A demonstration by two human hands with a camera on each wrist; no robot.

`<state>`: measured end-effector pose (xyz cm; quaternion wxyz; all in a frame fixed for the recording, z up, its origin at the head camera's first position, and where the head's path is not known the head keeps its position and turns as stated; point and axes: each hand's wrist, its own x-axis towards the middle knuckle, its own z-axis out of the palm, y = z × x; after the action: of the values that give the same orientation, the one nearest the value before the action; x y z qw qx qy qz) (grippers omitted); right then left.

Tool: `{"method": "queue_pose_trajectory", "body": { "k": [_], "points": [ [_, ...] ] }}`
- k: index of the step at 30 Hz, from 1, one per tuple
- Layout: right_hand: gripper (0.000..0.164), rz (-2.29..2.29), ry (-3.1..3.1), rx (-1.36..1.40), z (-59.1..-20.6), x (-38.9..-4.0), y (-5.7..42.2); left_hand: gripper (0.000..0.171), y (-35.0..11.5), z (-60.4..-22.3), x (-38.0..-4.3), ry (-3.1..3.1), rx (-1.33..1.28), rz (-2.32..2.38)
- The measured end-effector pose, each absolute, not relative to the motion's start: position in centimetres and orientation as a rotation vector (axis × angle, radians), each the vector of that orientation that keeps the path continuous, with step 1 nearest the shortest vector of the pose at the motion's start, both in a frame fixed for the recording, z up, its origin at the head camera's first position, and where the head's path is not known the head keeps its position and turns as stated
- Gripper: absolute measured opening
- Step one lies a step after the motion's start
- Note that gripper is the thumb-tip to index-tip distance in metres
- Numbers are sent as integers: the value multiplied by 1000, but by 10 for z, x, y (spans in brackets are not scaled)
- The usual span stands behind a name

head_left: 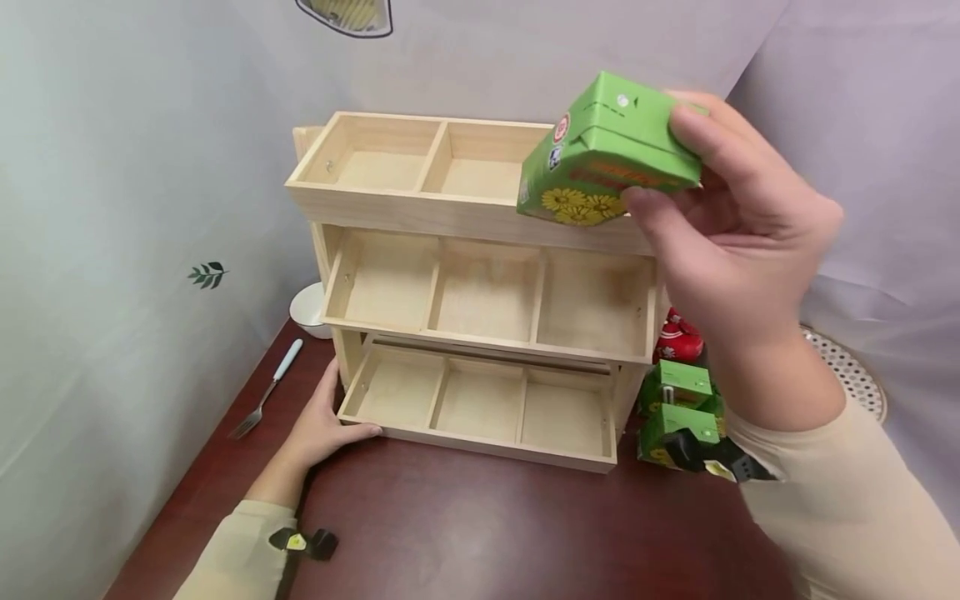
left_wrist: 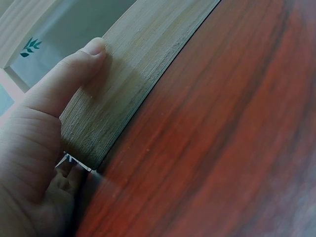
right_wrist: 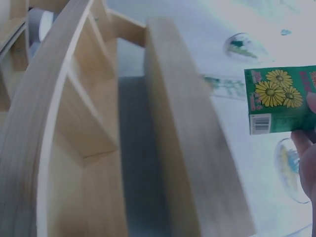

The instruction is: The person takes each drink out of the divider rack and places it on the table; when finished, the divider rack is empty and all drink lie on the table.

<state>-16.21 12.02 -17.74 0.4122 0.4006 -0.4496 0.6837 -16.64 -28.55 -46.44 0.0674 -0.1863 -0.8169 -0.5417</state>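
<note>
My right hand point(head_left: 750, 208) holds a green drink carton point(head_left: 577, 167) with yellow flowers, tilted, in front of the top tier's right part. In the right wrist view the carton point(right_wrist: 276, 101) shows its flowers and a barcode, with fingertips at its edge. A three-tier wooden rack point(head_left: 480, 218) stands on the table, each tier split by dividers. My left hand point(head_left: 318, 429) grips the lower left corner of its bottom tier. The left wrist view shows the thumb point(left_wrist: 74, 71) on the tier's front board point(left_wrist: 123, 79); the other fingers are partly hidden round the side.
Several more green cartons point(head_left: 678, 425) stand right of the rack, near a red item point(head_left: 678, 337). A round perforated rim point(head_left: 847, 375) shows behind my right forearm. A white bowl point(head_left: 309, 310) and a fork point(head_left: 268, 387) with a pale handle lie on the left.
</note>
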Motion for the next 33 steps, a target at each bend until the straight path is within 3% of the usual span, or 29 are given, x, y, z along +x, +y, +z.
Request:
{"method": "queue_pose_trajectory", "body": {
  "k": [11,33],
  "points": [
    [49,1731,-1060,1050,-195,-152,148,126,-288,-468,-169,-2451,-555,-1672],
    [44,1888,-1148,892,-256,-100,184,124,-288,-465,-168,-2458,-550,-1641]
  ]
}}
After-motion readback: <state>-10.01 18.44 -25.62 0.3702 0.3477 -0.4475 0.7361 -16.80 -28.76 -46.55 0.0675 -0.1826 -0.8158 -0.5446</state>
